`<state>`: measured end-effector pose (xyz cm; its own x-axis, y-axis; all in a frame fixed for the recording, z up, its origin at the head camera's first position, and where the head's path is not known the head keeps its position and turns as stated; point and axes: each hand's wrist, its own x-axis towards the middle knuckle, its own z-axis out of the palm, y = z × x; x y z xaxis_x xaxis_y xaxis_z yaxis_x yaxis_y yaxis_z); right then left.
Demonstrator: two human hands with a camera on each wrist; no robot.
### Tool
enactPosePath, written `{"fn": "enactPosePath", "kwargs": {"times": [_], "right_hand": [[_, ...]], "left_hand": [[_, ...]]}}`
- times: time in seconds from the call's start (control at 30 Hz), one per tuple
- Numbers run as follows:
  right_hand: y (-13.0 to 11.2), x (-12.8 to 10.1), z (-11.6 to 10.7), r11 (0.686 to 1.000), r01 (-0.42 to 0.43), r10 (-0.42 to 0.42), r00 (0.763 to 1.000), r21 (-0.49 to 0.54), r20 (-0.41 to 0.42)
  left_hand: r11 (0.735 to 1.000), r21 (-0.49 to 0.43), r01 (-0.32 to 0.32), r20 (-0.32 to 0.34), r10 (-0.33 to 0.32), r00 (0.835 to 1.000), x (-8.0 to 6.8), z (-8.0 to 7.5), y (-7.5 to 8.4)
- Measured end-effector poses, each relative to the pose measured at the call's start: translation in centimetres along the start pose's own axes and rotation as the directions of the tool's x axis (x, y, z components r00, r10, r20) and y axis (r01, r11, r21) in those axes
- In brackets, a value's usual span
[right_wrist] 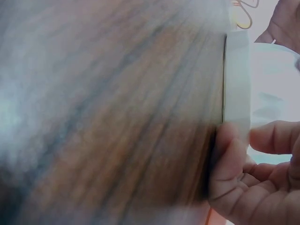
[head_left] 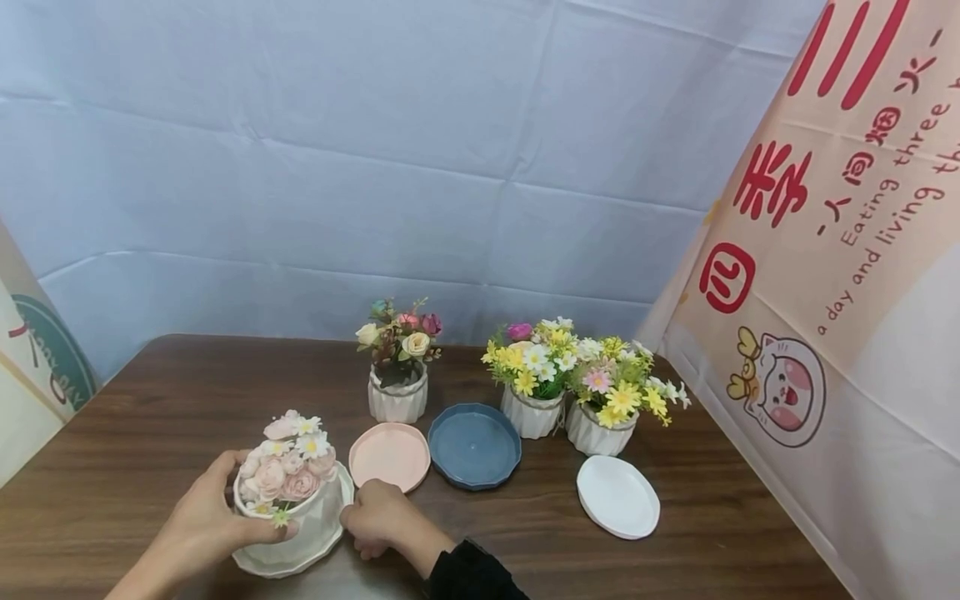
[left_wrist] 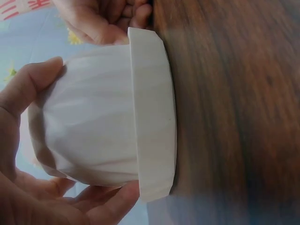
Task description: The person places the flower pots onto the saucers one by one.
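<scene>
My left hand (head_left: 197, 518) grips a white fluted flowerpot (left_wrist: 93, 117), its thumb and fingers curled round the sides. Pale pink roses and white daisies (head_left: 288, 471) fill the top of the pot. Under it is a white faceted saucer (head_left: 324, 543), which runs along the pot's base in the left wrist view. At the saucer's right edge, my right hand (head_left: 384, 517) pinches the rim between thumb and curled fingers. The right wrist view shows the saucer's side wall (right_wrist: 238, 79) close over the wooden table, with fingertips at its lower edge.
A pink saucer (head_left: 390, 457) and a blue saucer (head_left: 474, 446) lie just beyond my right hand. Farther right is a white saucer (head_left: 618, 497). Potted flowers stand behind: a rose pot (head_left: 399, 396) and two yellow-flowered pots (head_left: 532, 414). Cloth hangs behind the brown table (head_left: 112, 492).
</scene>
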<state>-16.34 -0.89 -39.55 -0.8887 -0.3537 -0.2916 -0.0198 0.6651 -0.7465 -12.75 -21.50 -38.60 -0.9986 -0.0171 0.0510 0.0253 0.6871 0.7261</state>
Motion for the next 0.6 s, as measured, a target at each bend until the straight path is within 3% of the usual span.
{"fn": "enactPosePath", "kwargs": {"times": [0.17, 0.3, 0.6], "right_hand": [[0.0, 0.1, 0.1, 1.000, -0.018, 0.018, 1.000, 0.007, 0.004], [-0.3, 0.4, 0.5, 0.993, -0.069, 0.067, 0.997, 0.095, 0.023], [-1.6, 2.1, 1.5, 0.967, -0.107, 0.100, 0.994, 0.232, 0.042]], "left_hand": [[1.000, 0.014, 0.006, 0.041, -0.007, 0.999, 0.1, -0.1, -0.4], [1.000, 0.002, -0.005, 0.068, 0.005, 0.998, 0.5, -0.5, -1.0], [0.998, 0.019, -0.054, 0.034, 0.054, 0.998, 1.1, -2.1, -2.5]]}}
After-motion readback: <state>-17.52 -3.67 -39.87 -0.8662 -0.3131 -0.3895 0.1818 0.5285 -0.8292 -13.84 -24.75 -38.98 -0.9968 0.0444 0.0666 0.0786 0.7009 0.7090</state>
